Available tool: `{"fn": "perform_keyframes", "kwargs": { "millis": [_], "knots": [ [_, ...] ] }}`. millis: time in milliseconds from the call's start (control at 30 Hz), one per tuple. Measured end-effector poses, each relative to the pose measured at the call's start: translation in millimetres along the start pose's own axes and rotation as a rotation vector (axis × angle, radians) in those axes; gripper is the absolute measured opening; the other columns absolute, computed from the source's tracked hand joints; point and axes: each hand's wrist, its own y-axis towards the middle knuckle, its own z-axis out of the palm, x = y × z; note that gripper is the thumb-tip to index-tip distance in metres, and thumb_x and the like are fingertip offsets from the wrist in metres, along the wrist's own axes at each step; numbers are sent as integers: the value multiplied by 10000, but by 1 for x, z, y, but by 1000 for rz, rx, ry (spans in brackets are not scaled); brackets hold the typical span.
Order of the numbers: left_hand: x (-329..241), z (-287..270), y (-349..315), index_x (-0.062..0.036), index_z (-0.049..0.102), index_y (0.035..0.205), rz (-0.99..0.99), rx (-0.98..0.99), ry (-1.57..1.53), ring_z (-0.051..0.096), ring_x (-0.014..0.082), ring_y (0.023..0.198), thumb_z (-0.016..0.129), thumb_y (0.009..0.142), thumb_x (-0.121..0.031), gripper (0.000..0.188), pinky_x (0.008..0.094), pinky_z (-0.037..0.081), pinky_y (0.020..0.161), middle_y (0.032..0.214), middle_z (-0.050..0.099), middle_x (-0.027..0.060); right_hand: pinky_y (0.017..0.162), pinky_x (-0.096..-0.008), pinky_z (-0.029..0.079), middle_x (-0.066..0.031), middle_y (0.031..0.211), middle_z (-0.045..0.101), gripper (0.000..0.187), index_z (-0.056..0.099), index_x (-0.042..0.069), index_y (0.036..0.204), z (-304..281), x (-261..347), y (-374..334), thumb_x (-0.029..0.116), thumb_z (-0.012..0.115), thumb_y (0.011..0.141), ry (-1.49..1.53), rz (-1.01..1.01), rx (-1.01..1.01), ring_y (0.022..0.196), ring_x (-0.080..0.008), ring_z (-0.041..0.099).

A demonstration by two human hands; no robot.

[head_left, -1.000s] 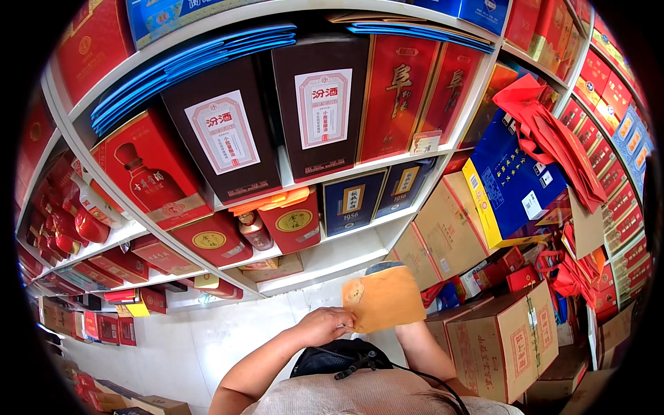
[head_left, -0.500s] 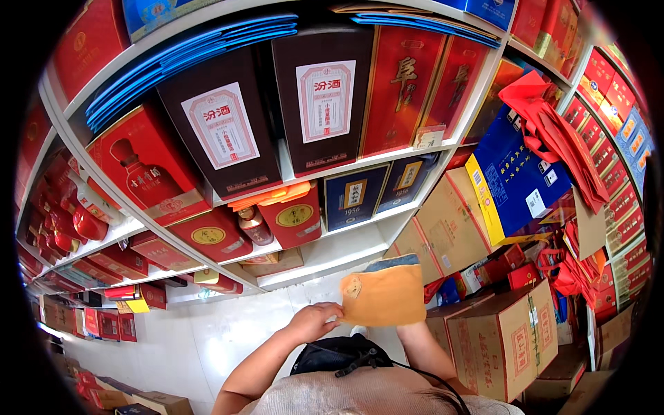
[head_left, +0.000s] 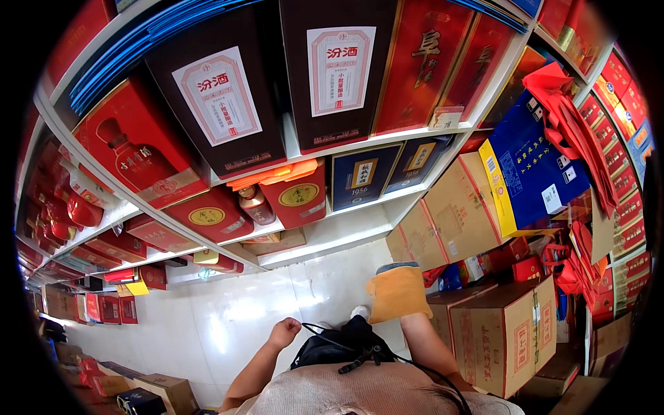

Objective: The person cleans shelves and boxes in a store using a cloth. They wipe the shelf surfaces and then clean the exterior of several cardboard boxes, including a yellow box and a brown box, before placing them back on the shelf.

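Note:
My left hand is at my waist on the left, its fingers curled closed at the end of a thin black cord. That cord runs to the dark fabric at my waist. On the right, a folded yellow-orange cloth with a blue-grey top edge hangs from my right hand. The cloth covers that hand, so only the wrist and forearm show and the fingers are hidden. My white shoe peeks out left of the cloth.
White shelves ahead carry red, dark brown and blue gift boxes. Stacked cardboard cartons stand close to my right forearm. A blue and yellow box with red bags sits on the right. Pale shiny floor tiles lie left.
My left hand has let go of the cloth and dropped left and down to the black cord. The cloth has moved right and slightly down with my right hand and looks narrower.

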Motion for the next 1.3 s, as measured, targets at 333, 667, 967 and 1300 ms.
{"fn": "perform_keyframes", "kwargs": {
  "millis": [333,667,967,1300],
  "knots": [
    [22,16,-11,-54,607,890,-75,52,52,610,175,730,609,819,-217,178,294,481,702,785,641,74,483,-340,388,-30,538,531,123,570,161,520,-9,15,6,271,617,550,-2,-23,346,532,-211,545],
    [-7,45,4,-43,589,909,-124,43,22,589,139,769,590,829,-148,132,264,468,714,815,630,51,490,-339,427,-61,587,572,262,612,163,543,1,-17,32,317,752,383,10,-170,538,583,-228,587],
    [-52,111,89,-50,599,938,-29,18,-89,611,168,763,590,836,-201,183,287,480,710,824,639,77,664,-338,495,-42,727,619,332,668,183,682,72,-63,80,346,781,415,10,-441,819,760,-214,619],
    [-8,125,194,-43,599,953,23,123,-109,616,152,757,589,838,-176,176,280,486,707,835,646,79,743,-297,478,-35,833,636,506,688,164,773,143,-67,129,445,829,376,-74,-303,938,836,-183,611]
  ]
}}
